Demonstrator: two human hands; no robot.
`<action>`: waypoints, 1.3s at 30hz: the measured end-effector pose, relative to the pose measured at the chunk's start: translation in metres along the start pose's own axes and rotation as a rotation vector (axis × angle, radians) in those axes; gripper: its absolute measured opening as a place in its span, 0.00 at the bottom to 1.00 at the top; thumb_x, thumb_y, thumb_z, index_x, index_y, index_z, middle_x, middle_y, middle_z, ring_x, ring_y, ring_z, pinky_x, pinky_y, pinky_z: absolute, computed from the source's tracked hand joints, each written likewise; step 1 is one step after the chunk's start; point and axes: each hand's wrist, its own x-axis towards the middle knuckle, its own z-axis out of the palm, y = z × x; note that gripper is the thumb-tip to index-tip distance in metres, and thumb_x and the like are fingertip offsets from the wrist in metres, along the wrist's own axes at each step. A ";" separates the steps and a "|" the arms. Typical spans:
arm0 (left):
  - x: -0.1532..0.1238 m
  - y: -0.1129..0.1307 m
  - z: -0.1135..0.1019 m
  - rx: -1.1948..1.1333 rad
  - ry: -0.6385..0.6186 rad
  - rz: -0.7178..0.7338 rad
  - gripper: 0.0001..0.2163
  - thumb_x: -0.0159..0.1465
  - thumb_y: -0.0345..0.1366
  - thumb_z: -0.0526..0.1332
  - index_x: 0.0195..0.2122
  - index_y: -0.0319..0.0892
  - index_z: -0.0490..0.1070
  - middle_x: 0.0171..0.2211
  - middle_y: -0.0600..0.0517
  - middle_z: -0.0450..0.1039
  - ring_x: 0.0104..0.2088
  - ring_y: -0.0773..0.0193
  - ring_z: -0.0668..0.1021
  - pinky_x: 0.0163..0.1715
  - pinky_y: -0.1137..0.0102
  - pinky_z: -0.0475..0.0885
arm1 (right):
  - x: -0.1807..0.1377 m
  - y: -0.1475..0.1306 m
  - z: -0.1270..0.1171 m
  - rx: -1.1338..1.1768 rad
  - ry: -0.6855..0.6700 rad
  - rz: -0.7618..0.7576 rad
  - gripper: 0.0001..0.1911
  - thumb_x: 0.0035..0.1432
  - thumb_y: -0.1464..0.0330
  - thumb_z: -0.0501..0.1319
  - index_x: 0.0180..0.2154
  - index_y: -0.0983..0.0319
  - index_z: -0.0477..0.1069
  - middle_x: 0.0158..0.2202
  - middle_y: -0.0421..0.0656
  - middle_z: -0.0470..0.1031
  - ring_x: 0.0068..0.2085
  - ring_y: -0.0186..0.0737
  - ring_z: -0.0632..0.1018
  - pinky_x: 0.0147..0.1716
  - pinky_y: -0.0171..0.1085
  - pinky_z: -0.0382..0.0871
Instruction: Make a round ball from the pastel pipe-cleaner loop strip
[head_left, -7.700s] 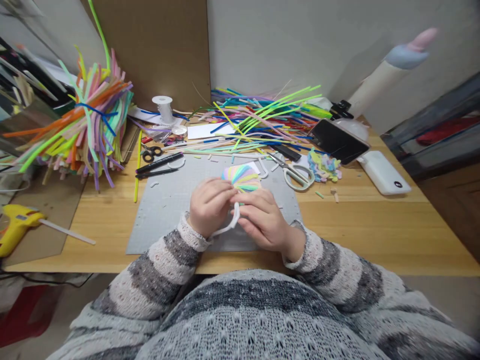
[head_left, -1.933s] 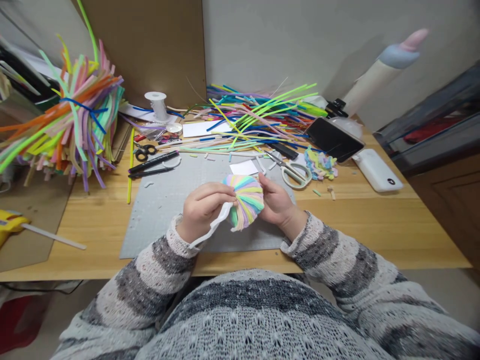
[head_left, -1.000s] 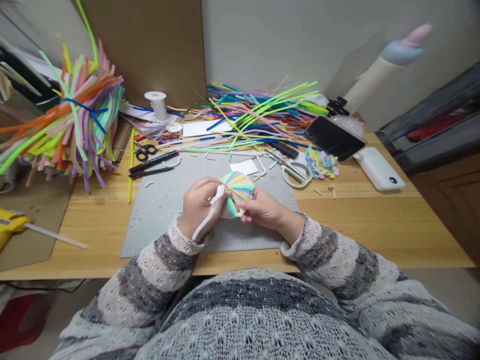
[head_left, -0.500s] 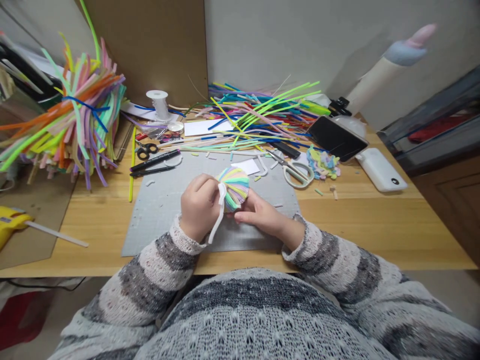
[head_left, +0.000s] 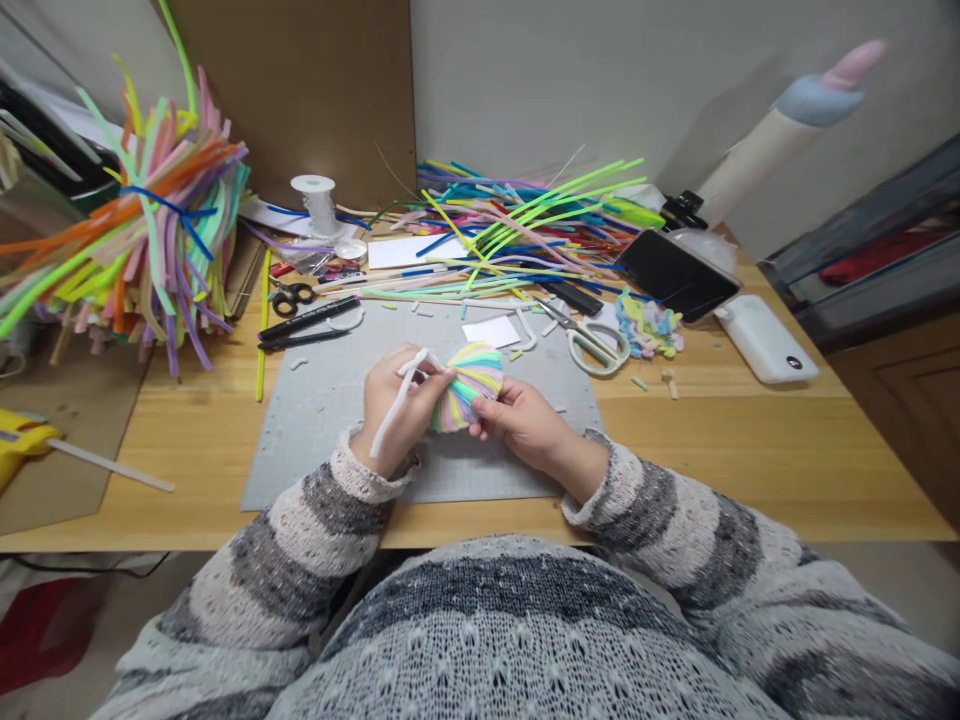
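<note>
Between my hands, above the grey cutting mat point(head_left: 300, 440), is a fan-shaped bundle of pastel pipe cleaners point(head_left: 469, 385) in yellow, mint, pink and lilac. My left hand point(head_left: 397, 405) is closed on its gathered end, thumb on top. From that end a white pipe cleaner point(head_left: 391, 415) bends over and hangs across the back of my left hand. My right hand point(head_left: 529, 425) pinches the fan's right edge between thumb and fingers; some of its fingertips are hidden beneath the fan.
White-handled scissors point(head_left: 596, 348), a white paper piece point(head_left: 491, 331) and black markers point(head_left: 309, 322) lie beyond my hands. Behind them spreads a pile of loose pipe cleaners point(head_left: 525, 225). A tied pipe-cleaner bundle point(head_left: 161, 230) and yellow glue gun point(head_left: 22, 440) are left; a phone point(head_left: 679, 275) is right.
The fan has been turned so its striped face shows more broadly. The white tail has swung left over my left hand, and my right thumb has moved up onto the fan's edge.
</note>
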 end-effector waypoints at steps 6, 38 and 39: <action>0.002 0.000 -0.002 0.125 0.078 0.102 0.10 0.58 0.31 0.65 0.22 0.41 0.66 0.22 0.55 0.67 0.25 0.67 0.70 0.27 0.71 0.64 | -0.002 -0.012 0.001 0.140 -0.055 0.079 0.16 0.51 0.59 0.70 0.35 0.64 0.74 0.27 0.41 0.77 0.29 0.32 0.76 0.30 0.33 0.71; -0.004 0.007 -0.001 0.344 0.093 0.266 0.12 0.57 0.23 0.60 0.23 0.43 0.58 0.24 0.54 0.61 0.27 0.65 0.66 0.27 0.69 0.60 | -0.004 -0.007 0.001 -0.431 0.235 -0.144 0.18 0.55 0.53 0.64 0.32 0.63 0.77 0.21 0.38 0.71 0.22 0.30 0.68 0.21 0.32 0.62; -0.005 0.008 0.000 0.359 0.093 0.258 0.12 0.57 0.23 0.60 0.23 0.43 0.58 0.25 0.54 0.61 0.28 0.65 0.66 0.27 0.69 0.60 | -0.005 -0.006 0.002 -0.460 0.243 -0.169 0.18 0.54 0.53 0.64 0.33 0.63 0.77 0.22 0.38 0.72 0.22 0.30 0.68 0.21 0.32 0.62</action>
